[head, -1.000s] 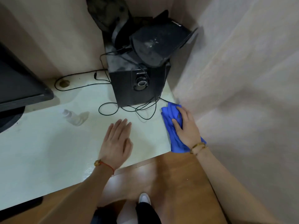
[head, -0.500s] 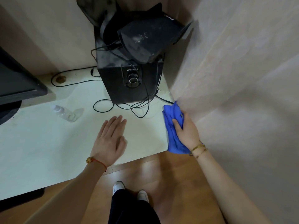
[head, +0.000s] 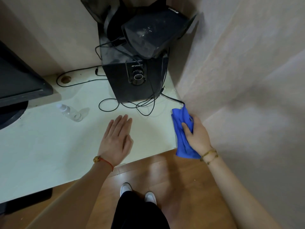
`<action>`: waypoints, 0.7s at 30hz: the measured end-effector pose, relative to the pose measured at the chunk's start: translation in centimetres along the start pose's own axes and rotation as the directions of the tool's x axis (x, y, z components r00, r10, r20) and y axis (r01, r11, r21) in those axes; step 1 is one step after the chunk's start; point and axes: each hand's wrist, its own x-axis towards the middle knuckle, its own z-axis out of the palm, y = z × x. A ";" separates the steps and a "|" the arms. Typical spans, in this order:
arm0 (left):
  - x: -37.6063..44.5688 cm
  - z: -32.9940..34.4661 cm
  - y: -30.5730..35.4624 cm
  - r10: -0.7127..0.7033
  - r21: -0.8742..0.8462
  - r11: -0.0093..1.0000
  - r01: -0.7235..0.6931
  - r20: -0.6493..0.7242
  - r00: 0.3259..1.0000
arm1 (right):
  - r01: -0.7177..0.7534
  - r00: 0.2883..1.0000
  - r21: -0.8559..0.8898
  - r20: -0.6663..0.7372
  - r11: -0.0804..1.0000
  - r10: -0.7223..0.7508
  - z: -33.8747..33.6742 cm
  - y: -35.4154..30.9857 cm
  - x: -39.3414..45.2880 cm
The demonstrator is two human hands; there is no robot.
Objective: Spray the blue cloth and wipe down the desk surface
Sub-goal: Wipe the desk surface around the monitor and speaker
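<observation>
The blue cloth (head: 180, 129) lies bunched at the desk's right end, against the side wall, with one corner hanging over the front edge. My right hand (head: 197, 136) grips it, thumb across the top and fingers curled round its far side. My left hand (head: 116, 140) rests flat on the white desk (head: 49, 154), fingers straight and together. A small clear spray bottle (head: 70, 112) lies on its side on the desk, left of my left hand.
A dusty black speaker (head: 132, 76) with another black unit on top fills the back right corner, loose cables (head: 132, 104) trailing in front. A monitor and its base (head: 14, 90) stand at the left. My shoes (head: 126, 188) are on the wooden floor below.
The cloth and my right hand have shifted slightly back from the speaker toward the desk's front edge along the wall. My left hand stays flat on the desk. The camera view moved back.
</observation>
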 end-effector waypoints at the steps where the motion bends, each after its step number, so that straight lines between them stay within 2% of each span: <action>1: 0.0 0.0 0.0 0.019 0.010 1.000 -0.019 -0.004 1.000 | 0.000 1.000 -0.001 -0.004 1.000 0.000 -0.2 0.4 -1.3; 5: 0.4 -0.3 0.9 0.246 0.025 0.969 -0.246 0.001 0.969 | 0.036 0.999 -0.064 0.006 0.997 -0.036 -0.5 0.9 -1.5; 7: 1.1 -0.5 1.9 0.306 -0.015 0.952 -0.306 0.019 0.952 | 0.036 0.999 -0.099 0.016 0.994 -0.035 -0.2 0.1 0.7; 12: 3.0 0.6 3.3 0.373 -0.052 0.928 -0.370 0.172 0.912 | 0.061 0.996 -0.038 -0.056 0.997 -0.063 0.6 -0.4 0.8; 16: 3.2 1.2 3.5 0.351 -0.076 0.936 -0.343 0.213 0.912 | 0.040 0.994 0.038 -0.106 0.998 -0.036 0.7 1.4 -2.7; 21: 3.5 0.8 3.7 0.332 -0.135 0.941 -0.309 0.207 0.920 | -0.087 0.996 0.115 -0.017 0.990 0.090 0.1 0.9 0.2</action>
